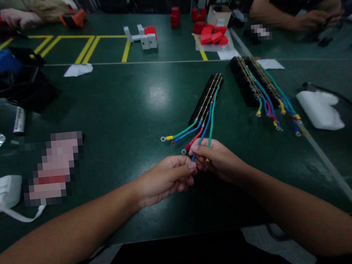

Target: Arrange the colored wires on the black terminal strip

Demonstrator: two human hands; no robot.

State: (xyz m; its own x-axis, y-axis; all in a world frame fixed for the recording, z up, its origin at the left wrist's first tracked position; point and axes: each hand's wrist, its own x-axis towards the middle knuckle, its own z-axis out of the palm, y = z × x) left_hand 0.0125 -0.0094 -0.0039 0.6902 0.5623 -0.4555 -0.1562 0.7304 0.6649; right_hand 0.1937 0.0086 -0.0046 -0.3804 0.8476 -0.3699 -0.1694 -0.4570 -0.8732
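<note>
A black terminal strip (205, 99) with brass-coloured bars lies on the green table in front of me, and coloured wires run from it toward my hands. My left hand (172, 176) pinches the blue wire (206, 128) near its lower end, which the fingers hide. Right beside it, my right hand (214, 155) is closed on the same blue wire a little higher up. A green wire (211, 122) passes behind the right fingers. To the left, a green wire with a yellow ring terminal (167, 138), a blue wire (184, 137) and a red wire (195, 137) lie free.
More wired black strips (246, 83) lie at the right, near a white crumpled item (320, 110). A blurred phone (55, 168), a power bank (1, 194) and a marker (19, 120) are on the left. Red parts (213, 35) sit at the back; other people's hands (311, 21) are beyond.
</note>
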